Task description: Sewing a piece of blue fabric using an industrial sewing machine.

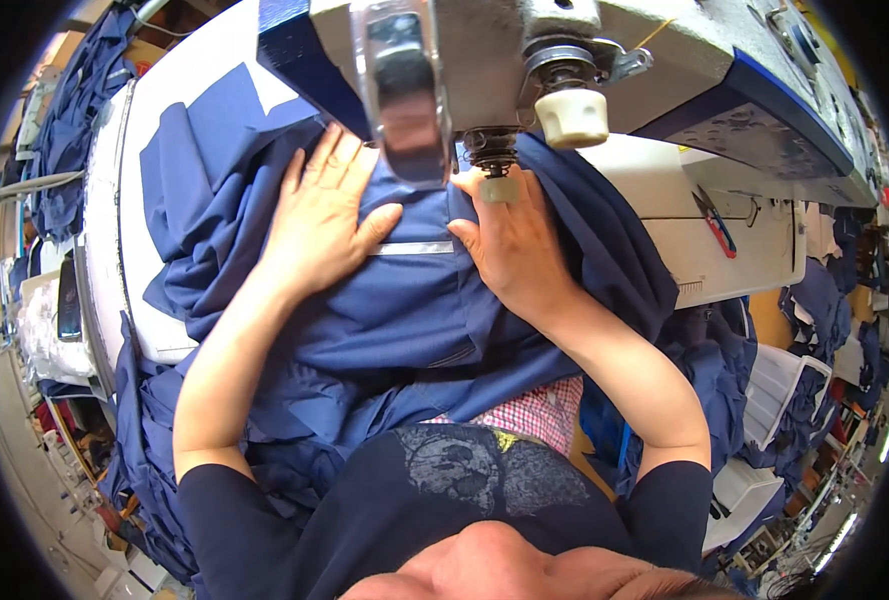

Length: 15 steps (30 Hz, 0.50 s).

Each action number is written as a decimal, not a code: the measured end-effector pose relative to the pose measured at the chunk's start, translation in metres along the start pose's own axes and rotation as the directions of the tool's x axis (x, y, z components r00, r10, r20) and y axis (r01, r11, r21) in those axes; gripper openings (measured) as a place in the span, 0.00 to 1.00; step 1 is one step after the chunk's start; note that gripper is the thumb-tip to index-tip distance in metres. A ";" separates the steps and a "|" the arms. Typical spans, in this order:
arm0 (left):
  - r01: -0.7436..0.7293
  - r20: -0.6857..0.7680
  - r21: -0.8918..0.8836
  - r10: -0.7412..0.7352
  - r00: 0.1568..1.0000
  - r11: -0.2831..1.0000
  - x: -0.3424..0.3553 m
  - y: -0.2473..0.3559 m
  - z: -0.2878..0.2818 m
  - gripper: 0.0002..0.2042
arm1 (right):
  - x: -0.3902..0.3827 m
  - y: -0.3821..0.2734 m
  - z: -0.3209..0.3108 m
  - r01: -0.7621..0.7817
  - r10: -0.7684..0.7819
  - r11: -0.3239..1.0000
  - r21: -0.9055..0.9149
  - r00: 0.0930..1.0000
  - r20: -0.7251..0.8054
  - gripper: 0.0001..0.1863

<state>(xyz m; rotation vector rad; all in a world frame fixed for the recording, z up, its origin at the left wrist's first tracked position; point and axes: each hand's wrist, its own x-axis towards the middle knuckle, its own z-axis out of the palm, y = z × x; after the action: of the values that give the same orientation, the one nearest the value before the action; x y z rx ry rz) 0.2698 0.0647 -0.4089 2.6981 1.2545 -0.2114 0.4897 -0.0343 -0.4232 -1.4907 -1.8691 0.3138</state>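
Navy fabric (384,320) spreads over the white sewing machine bed and into my lap, with a pale narrow strip (409,248) across it. My left hand (334,205) lies flat on the fabric left of the needle area, fingers stretched out. My right hand (504,230) rests on the fabric right of a seam, fingers extended forward and thumb apart; its fingertips are partly hidden behind a spring-loaded part (499,190). The sewing machine head (664,70) overhangs both hands; the needle itself cannot be made out.
Scissors with red-and-blue handles (719,230) lie on the right of the machine table (734,285). Navy garments are piled at the far left (79,100) and right (814,320). White plastic bins (779,395) stand at lower right. A dark phone-like object (67,295) is at left.
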 end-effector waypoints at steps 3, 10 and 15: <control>-0.035 0.037 0.068 0.032 0.999 0.997 0.012 -0.021 -0.009 0.41 | -0.001 0.000 -0.001 0.080 -0.082 0.995 -0.060 0.996 -0.022 0.23; -0.147 0.005 0.095 0.147 0.989 0.985 0.010 -0.041 -0.009 0.34 | -0.008 0.006 0.000 0.081 -0.061 0.979 -0.185 0.992 0.111 0.26; -0.156 -0.023 0.095 0.159 0.987 0.983 -0.010 -0.041 -0.014 0.32 | -0.008 0.009 0.003 0.141 -0.114 0.971 -0.196 0.983 0.142 0.25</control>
<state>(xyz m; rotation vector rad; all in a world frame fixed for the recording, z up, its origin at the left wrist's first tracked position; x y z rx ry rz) 0.2329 0.0863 -0.3965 2.8743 1.0562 -0.2146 0.4951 -0.0383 -0.4330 -1.5051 -2.1452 0.1637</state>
